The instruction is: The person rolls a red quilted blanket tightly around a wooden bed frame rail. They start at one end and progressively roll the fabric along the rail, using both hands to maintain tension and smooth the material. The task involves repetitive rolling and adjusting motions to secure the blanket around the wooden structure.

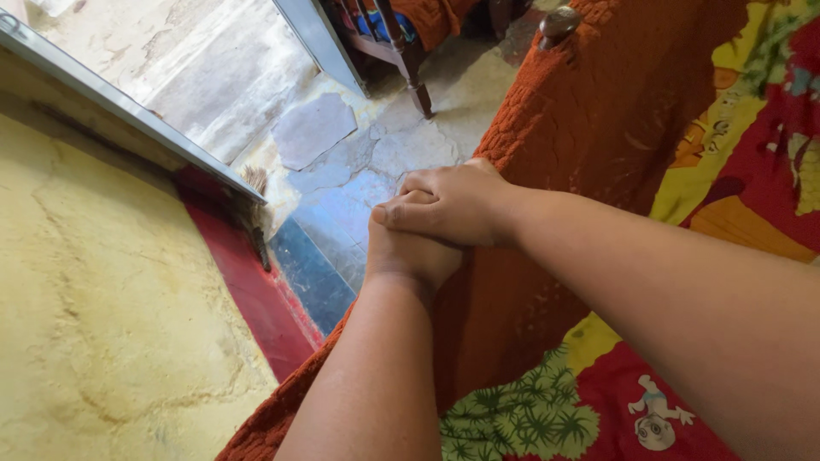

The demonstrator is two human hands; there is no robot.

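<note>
1. Orange textured blanket (589,128): one, draped over the edge of the bed; long axis running from lower left to upper right, from the bottom of the view toward a single dark wooden bedpost knob (559,21).
2. Left hand (406,252): curled over the blanket's folded edge near its midpoint, fingers hidden on the far side; closed on the cloth as far as visible.
3. Right hand (448,205): laid on top of the left, fingers bent and pointing left, pressing down on the same edge; whether gripping the blanket itself cannot be told.
4. Two forearms: left rising from the bottom centre, right entering from the lower right, meeting at the blanket edge.
5. Patterned bedsheet (752,171): one, red, yellow and green with cartoon figures, lying right of the blanket and showing again at the bottom.
6. Yellow plastered wall (102,299): left, with a red band (256,299) along its base.
7. Stone floor (359,171): below, in irregular grey and blue slabs.
8. Wooden furniture leg (416,81): one, standing on the floor near the top.
</note>
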